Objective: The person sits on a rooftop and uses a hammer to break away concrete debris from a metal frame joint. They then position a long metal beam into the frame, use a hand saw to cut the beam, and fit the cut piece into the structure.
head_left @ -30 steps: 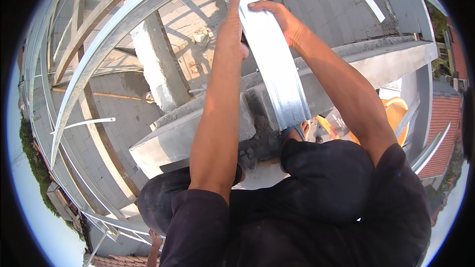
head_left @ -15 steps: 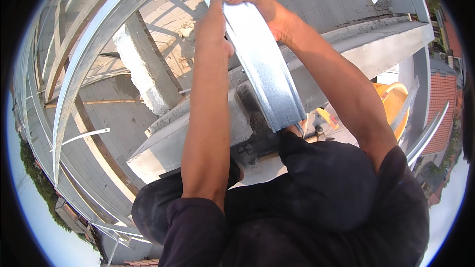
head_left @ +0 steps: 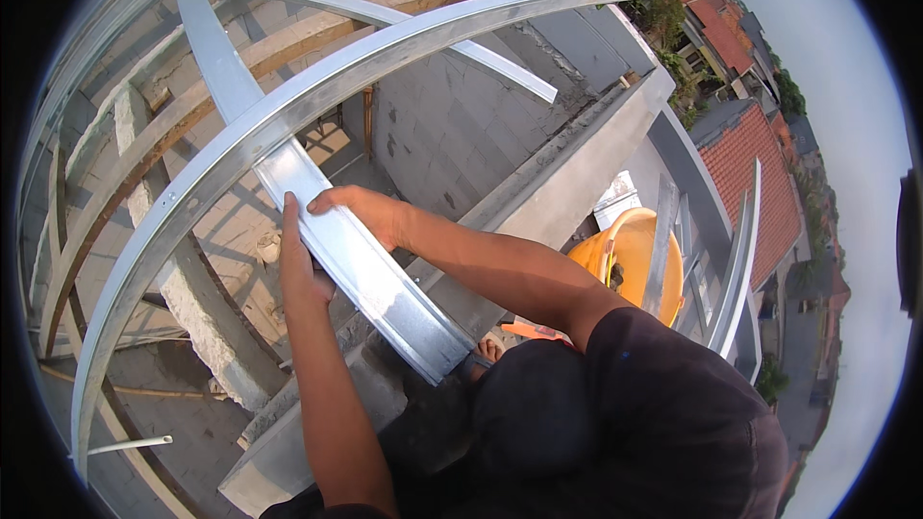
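Note:
A shiny galvanized steel channel (head_left: 370, 279) slants from my lap toward the far left, over the room below. My left hand (head_left: 306, 264) grips its left edge, thumb lying along the top. On the opposite edge my right hand (head_left: 363, 213) is closed round it, thumb on top near the left one. Fingers beneath the channel are partly hidden. Beyond my hands the channel meets a long metal beam (head_left: 385, 50) crossing it, and a metal strip continues on the far side. The near end lies by my knee.
Below are grey block walls and wooden beams (head_left: 288, 43). A concrete ledge (head_left: 558, 187) runs under my right arm. To the right stand a yellow bucket (head_left: 586, 255) and loose metal strips (head_left: 740, 269). Red tiled roofs (head_left: 750, 192) lie beyond.
My view has swung, so hands and channel appear lower and farther left. More of the crossing beam, the bucket and the roofs shows. Both hands still grip the channel.

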### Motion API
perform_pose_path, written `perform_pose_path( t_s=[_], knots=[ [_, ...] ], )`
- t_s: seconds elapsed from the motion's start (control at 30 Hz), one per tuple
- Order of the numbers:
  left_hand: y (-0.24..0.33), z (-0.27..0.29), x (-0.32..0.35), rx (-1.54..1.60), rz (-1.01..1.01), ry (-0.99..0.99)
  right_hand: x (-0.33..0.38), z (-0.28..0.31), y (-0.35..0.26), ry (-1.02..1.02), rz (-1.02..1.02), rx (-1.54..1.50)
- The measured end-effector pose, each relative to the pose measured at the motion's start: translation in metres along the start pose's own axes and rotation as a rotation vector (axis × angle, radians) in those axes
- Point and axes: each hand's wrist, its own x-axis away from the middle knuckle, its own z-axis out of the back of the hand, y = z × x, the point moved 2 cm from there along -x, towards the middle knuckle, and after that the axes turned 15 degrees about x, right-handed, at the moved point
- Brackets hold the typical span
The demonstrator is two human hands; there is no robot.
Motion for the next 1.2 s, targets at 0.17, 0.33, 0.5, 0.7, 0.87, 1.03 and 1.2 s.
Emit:
perform_pose_path(
  t_s=[0.17,0.33,0.5,0.7,0.87,1.03,1.2],
  knots=[
    [0.005,0.009,0.001,0.085,0.023,-0.092,-0.007,-0.005,0.004,0.0,-0.004,0.008],
    [-0.008,0.011,-0.013,0.088,-0.087,-0.074,0.004,-0.005,0.0,0.05,-0.012,0.028],
    [-0.003,0.011,-0.011,0.016,-0.13,-0.06,0.007,-0.009,-0.005,0.045,-0.043,0.03],
    [-0.003,0.002,-0.003,0.019,-0.101,-0.032,0.001,-0.007,-0.002,0.075,-0.011,0.016],
    [-0.004,0.006,-0.01,0.004,-0.108,-0.063,0.003,-0.005,-0.003,0.048,0.004,0.025],
    [-0.008,0.003,-0.014,0.014,-0.082,-0.033,0.009,-0.004,-0.002,0.077,0.003,0.04],
    [0.007,0.006,-0.014,0.031,-0.109,-0.035,-0.004,-0.011,-0.005,0.089,0.053,0.124]
  ],
)
